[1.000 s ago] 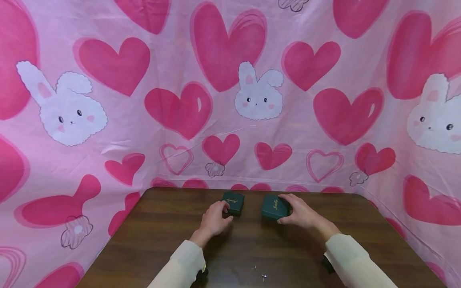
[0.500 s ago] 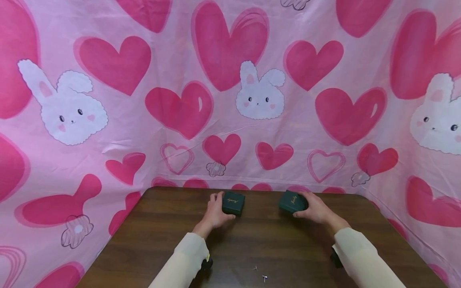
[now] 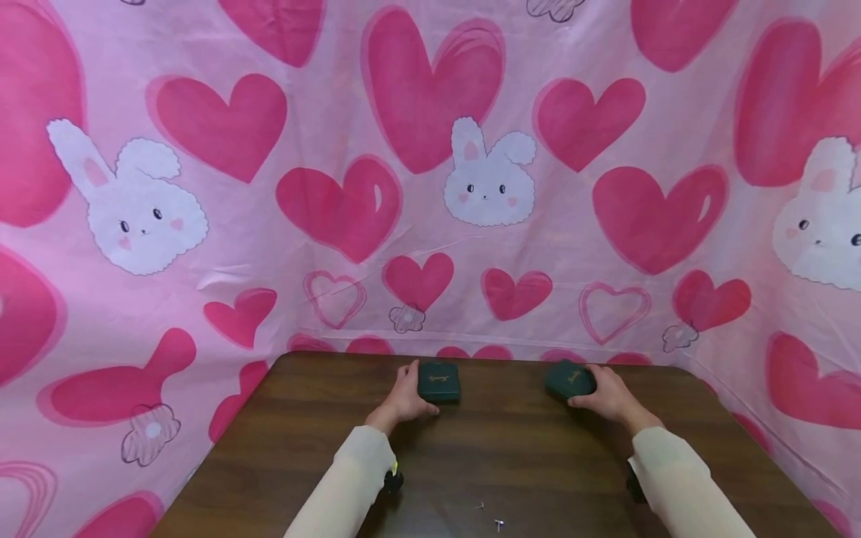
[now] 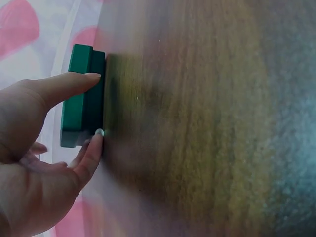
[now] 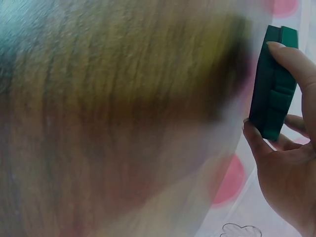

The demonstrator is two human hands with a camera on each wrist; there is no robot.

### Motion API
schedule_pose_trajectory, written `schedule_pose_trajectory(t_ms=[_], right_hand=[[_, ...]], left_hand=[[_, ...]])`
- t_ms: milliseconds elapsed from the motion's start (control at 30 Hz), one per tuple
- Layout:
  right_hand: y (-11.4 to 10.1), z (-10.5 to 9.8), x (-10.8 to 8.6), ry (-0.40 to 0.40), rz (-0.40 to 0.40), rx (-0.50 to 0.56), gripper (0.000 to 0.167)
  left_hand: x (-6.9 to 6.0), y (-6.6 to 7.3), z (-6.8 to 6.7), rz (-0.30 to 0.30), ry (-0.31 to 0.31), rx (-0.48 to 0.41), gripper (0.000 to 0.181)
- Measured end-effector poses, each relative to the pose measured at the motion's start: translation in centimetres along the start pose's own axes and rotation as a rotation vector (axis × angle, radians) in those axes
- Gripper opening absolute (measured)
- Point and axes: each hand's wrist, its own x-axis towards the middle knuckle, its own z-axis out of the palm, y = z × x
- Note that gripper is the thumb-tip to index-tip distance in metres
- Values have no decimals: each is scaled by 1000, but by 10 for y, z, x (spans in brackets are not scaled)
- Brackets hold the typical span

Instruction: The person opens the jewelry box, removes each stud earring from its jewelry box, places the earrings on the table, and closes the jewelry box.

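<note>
Two dark green jewelry boxes with gold lettering are at the far side of the brown table. My left hand (image 3: 402,400) grips the left box (image 3: 439,382) by its left end, thumb along the near side. In the left wrist view that closed box (image 4: 76,111) sits on the tabletop, with the thumb (image 4: 74,84) on its side. My right hand (image 3: 610,396) holds the right box (image 3: 569,379) by its right end. In the right wrist view this box (image 5: 273,84) appears raised off the table, pinched between thumb and fingers, its lid closed.
Two tiny shiny metal pieces, perhaps stud earrings, lie near the table's front: one small piece (image 3: 480,506) and one larger piece (image 3: 498,524). A pink cloth (image 3: 430,321) with hearts and rabbits hangs behind the table (image 3: 471,448) and along its sides.
My right hand has carried its box rightward, away from the left one. My left hand has moved from the left box's front corner to a grip around its left end, and that box has turned slightly.
</note>
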Motion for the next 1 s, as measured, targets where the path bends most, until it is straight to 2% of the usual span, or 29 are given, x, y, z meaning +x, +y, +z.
schedule_pose_trajectory(t_ms=[233,500,1000], right_hand=[[6,-3,-2,-19,-1,-18,88],[7,2,-8,1,-27,-52,69],[5,-1,-4,-39,-50,-136,66]], left_hand=[[2,5,1,3,12,0,110],[0,10,6,-25,58,19,112],[4,5,13,-22,77,42,105]])
